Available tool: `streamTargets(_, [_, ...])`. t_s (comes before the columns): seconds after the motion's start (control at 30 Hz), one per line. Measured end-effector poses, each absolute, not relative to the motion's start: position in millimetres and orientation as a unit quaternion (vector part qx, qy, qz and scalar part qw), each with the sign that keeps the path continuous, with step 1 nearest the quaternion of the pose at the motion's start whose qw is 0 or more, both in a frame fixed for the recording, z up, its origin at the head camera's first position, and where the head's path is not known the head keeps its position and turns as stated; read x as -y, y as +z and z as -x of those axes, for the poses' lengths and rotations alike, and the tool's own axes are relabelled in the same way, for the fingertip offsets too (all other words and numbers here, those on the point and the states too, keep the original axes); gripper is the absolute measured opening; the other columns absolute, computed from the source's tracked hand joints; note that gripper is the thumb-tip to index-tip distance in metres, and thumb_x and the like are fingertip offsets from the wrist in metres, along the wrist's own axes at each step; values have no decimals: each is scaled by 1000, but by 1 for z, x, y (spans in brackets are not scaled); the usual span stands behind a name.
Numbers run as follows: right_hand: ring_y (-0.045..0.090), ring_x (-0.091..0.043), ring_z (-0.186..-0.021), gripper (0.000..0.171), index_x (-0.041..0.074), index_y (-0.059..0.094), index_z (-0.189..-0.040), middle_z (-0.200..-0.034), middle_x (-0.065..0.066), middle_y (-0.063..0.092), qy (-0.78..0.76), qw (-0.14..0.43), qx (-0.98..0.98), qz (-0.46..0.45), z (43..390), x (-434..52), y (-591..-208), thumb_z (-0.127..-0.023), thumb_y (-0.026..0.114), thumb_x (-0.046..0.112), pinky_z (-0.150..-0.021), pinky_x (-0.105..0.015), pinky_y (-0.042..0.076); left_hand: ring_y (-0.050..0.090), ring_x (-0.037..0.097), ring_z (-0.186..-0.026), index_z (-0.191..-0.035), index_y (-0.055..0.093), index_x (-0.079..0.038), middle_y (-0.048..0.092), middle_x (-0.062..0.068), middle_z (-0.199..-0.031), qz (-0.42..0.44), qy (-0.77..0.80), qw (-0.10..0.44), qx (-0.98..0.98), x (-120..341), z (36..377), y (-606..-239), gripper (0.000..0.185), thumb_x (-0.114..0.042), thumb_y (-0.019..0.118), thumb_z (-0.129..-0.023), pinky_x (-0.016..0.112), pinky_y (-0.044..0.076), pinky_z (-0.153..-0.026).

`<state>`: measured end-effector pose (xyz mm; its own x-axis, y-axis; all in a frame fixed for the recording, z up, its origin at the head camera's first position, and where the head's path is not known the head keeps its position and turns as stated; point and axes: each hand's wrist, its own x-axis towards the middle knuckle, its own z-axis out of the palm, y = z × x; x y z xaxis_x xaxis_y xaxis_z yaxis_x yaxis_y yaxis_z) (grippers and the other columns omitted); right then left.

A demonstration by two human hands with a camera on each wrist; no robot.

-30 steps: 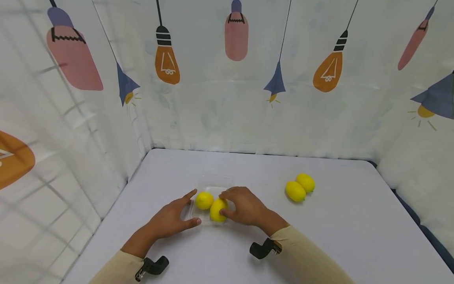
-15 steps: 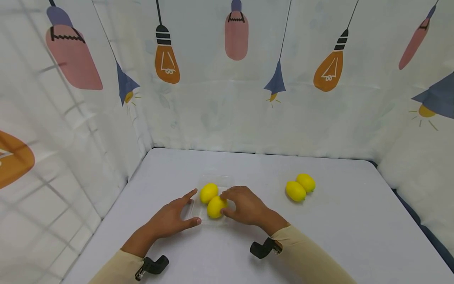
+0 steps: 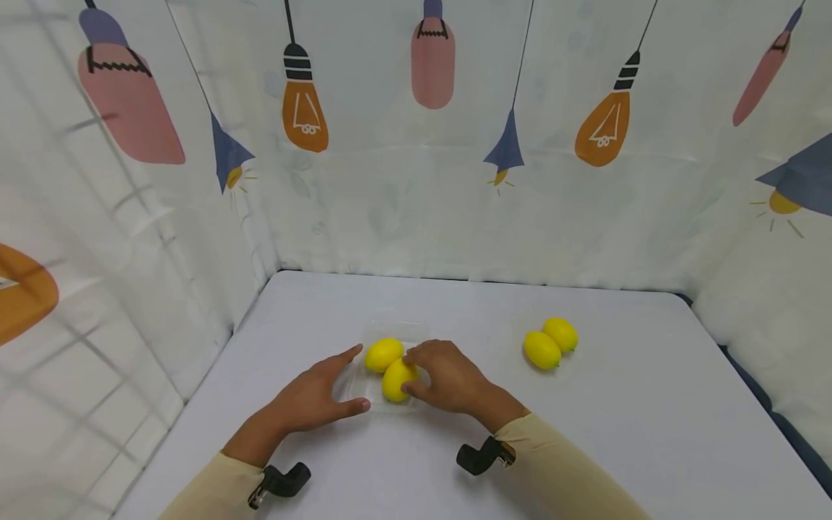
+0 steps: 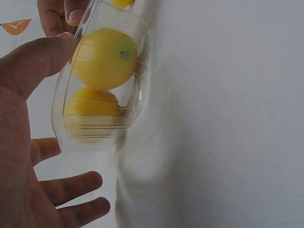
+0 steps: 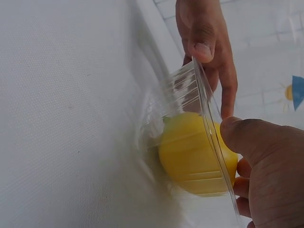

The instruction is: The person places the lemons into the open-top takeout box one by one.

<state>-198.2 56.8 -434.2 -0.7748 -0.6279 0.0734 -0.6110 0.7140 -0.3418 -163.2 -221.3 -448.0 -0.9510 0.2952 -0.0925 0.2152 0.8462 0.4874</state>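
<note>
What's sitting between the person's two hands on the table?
In the head view, a clear plastic tray with two lemons lies between the left hand and the right hand, which grips the nearer lemon.

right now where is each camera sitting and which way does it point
Head: above, looking forward and down at the table; shows both sleeves, left hand and right hand at the clear tray.
Left wrist: low beside the tray, looking along the left hand's palm; two lemons inside.
Right wrist: low, facing the tray; right thumb on a lemon.
All share the tray; both wrist views catch the opposite hand's fingers.
</note>
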Motion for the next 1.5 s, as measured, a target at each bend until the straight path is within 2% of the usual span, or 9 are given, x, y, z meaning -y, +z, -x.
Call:
streamTargets(0.3, [53,-21,-133,52,16,67,-136,-136,3,65,-177,28,-929,325,197,-56,-433,-94,74,45,-116,-45,35,34,38,-147,-163,28,-28,34,11,-163,-178,232,52,-955,221,169,-444,106,-71,76,-78,65,33,-112])
streamTargets(0.47, [53,-22,-133,52,15,67,-136,-136,3,65,-185,30,-927,326,196,-56,-434,-94,75,43,-115,-45,37,22,41,-151,-163,30,-28,26,11,-166,-209,219,45,-952,218,172,-440,105,-67,79,-78,69,33,-110])
streamTargets(0.6, [53,-22,-133,53,15,66,-137,-136,3,65,-183,24,-927,328,195,-56,-434,-93,75,44,-115,-45,37,8,41,-154,-162,32,-25,21,7,-169,-250,201,32,-947,213,176,-435,106,-60,84,-77,72,18,-114])
streamTargets(0.7, [52,-21,-134,54,16,66,-137,-136,4,64,-180,23,-927,328,195,-55,-435,-93,75,46,-114,-44,39,4,40,-155,-162,34,-24,22,2,-169,-278,180,29,-943,209,180,-430,106,-55,86,-75,72,6,-115])
streamTargets(0.9, [52,-20,-132,54,17,67,-137,-135,3,65,-181,29,-925,334,195,-55,-437,-92,76,46,-112,-41,42,8,36,-154,-157,42,-27,37,-6,-162,-278,152,47,-947,202,183,-427,98,-52,87,-73,70,-1,-114])
streamTargets(1.13, [53,-20,-131,55,19,69,-134,-134,3,66,-170,23,-926,335,195,-54,-437,-90,76,50,-110,-40,43,28,34,-141,-152,51,-25,46,2,-145,-267,139,43,-953,199,182,-423,93,-53,88,-71,70,3,-113])
streamTargets(1.3, [53,-22,-132,57,17,69,-134,-130,4,68,-170,17,-927,334,193,-51,-437,-89,77,51,-110,-41,44,17,36,-150,-142,60,-24,39,2,-158,-268,159,45,-949,199,182,-424,83,-51,90,-70,71,0,-112])
streamTargets(1.4, [52,-23,-132,57,16,70,-133,-128,4,69,-168,15,-928,332,192,-50,-438,-89,78,51,-110,-41,44,9,35,-154,-142,57,-24,37,-3,-162,-265,169,51,-948,199,183,-423,86,-49,92,-68,71,-2,-113])
streamTargets(1.5, [52,-22,-133,56,17,71,-132,-127,6,69,-166,17,-930,327,192,-48,-438,-88,78,52,-110,-41,44,19,34,-151,-150,50,-23,45,-3,-156,-262,173,57,-948,199,184,-420,99,-50,94,-66,70,-2,-113])
